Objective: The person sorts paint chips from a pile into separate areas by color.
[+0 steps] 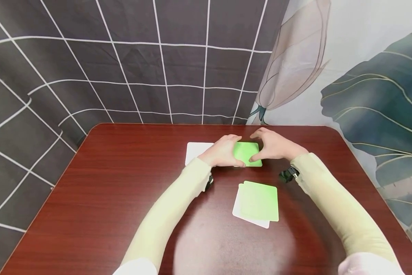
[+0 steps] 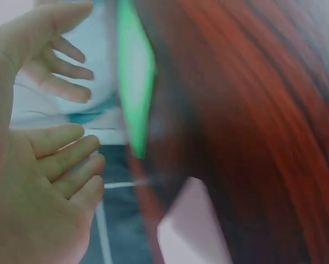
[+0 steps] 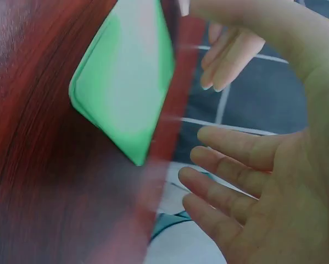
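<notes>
Head view: we record both hands over the far part of the reddish-brown worktop (image 1: 109, 191), one on each side of a far green card (image 1: 246, 152). Left hand (image 1: 224, 151): fingers and thumb spread wide and gently bent, holding nothing. Right hand (image 1: 274, 145): likewise parted, thumb tip over the card's right portion, holding nothing; we cannot tell whether either thumb touches it. The far green card lies flat between the hands, and from the right wrist we note a doubled line along its edge. Just left of it lies a far white card (image 1: 195, 151), partly covered by the left hand. Nearer us, well apart from the hands, a near green card (image 1: 259, 201) lies askew on a near white card (image 1: 237, 208), whose left and lower margins show. Behind, we see a dark grey gridded cloth (image 1: 130, 65) and a pale leaf-printed cloth (image 1: 364, 95).
</notes>
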`<control>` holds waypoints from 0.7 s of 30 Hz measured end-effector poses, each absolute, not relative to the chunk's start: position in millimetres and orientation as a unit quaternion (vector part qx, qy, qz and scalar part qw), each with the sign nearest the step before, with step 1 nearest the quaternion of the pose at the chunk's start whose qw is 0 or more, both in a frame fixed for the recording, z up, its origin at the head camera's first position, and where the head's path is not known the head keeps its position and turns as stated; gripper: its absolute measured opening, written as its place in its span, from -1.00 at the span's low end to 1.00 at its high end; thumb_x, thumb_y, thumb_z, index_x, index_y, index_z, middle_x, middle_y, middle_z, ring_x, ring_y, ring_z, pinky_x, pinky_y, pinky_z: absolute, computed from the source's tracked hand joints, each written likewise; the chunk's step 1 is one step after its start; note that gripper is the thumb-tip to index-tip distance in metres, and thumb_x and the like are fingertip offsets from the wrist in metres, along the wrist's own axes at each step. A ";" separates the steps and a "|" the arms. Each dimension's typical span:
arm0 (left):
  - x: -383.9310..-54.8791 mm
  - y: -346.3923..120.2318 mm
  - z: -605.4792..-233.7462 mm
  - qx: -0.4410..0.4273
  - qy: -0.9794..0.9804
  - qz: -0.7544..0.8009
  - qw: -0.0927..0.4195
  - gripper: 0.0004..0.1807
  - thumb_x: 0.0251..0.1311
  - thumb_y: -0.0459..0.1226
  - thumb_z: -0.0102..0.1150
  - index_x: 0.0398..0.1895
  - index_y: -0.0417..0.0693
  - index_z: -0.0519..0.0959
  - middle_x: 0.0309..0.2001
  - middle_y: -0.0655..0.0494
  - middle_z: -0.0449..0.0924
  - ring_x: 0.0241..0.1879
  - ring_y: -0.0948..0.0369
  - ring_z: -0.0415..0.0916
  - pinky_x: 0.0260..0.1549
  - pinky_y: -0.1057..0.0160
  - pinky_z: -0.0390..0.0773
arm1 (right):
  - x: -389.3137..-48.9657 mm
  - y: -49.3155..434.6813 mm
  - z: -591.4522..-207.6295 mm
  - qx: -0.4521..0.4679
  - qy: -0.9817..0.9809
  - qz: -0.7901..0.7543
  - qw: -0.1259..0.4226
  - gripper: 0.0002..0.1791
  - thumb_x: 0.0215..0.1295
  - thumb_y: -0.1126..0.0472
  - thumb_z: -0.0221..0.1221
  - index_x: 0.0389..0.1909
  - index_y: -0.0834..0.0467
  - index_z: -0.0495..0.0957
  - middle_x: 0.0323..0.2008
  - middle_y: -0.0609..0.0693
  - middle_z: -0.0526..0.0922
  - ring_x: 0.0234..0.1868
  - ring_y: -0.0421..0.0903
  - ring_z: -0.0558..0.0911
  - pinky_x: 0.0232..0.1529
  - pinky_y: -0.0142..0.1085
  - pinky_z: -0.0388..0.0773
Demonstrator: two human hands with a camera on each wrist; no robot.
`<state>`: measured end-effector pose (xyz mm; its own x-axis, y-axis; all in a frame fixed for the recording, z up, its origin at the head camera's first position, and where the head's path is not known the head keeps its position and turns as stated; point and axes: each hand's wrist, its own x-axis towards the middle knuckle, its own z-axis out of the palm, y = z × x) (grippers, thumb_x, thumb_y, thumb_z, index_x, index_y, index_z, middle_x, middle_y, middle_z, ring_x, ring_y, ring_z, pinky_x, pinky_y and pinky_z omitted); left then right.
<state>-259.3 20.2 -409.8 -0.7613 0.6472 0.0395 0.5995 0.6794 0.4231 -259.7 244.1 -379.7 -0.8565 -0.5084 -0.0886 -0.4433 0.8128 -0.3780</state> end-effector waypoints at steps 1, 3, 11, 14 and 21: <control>-256.2 18.6 -406.4 0.343 0.912 0.219 0.053 0.12 -0.04 0.14 0.51 0.51 -0.22 0.26 0.43 -0.04 0.33 0.40 0.05 0.24 0.37 0.26 0.19 | -256.1 245.6 -376.1 -0.250 0.948 -0.179 0.086 -0.03 -0.04 -0.18 0.51 0.26 0.40 0.48 0.18 0.26 0.52 0.15 0.16 0.50 0.19 0.10 0.44; -248.7 15.9 -400.2 0.351 0.904 0.237 0.049 0.11 -0.02 0.14 0.50 0.52 -0.22 0.25 0.43 -0.03 0.33 0.40 0.06 0.24 0.37 0.26 0.20 | -247.0 248.6 -370.2 -0.249 0.949 -0.181 0.072 -0.03 0.02 -0.23 0.48 0.28 0.38 0.47 0.21 0.25 0.52 0.21 0.18 0.48 0.23 0.14 0.41; -211.3 10.6 -388.8 0.395 0.882 0.252 0.050 -0.05 0.18 0.07 0.42 0.51 -0.20 0.28 0.42 -0.01 0.36 0.39 0.12 0.26 0.37 0.28 0.19 | -194.7 263.1 -361.2 -0.250 0.950 -0.182 0.041 0.08 -0.03 -0.31 0.50 0.36 0.34 0.42 0.27 0.22 0.51 0.27 0.16 0.48 0.23 0.15 0.42; -195.7 10.8 -388.6 0.407 0.880 0.236 0.058 -0.02 0.15 0.13 0.43 0.51 -0.19 0.29 0.42 -0.01 0.36 0.41 0.13 0.25 0.38 0.30 0.17 | -174.4 266.0 -361.3 -0.248 0.951 -0.180 0.044 0.15 -0.16 -0.34 0.55 0.34 0.32 0.44 0.23 0.19 0.55 0.21 0.14 0.53 0.16 0.13 0.49; -164.1 16.2 -400.4 0.447 0.870 0.198 0.058 0.06 -0.01 0.19 0.52 0.45 -0.23 0.35 0.34 -0.01 0.44 0.35 0.14 0.32 0.35 0.37 0.19 | -137.6 266.9 -370.0 -0.247 0.954 -0.161 0.055 0.14 -0.36 -0.23 0.66 0.27 0.30 0.52 0.12 0.12 0.61 0.08 0.08 0.60 0.06 0.06 0.57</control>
<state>-164.1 16.2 -400.4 -0.5930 0.8015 0.0771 0.7559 0.5211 0.3963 -137.6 266.9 -370.0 -0.8723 -0.4882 -0.0261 -0.4525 0.8265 -0.3348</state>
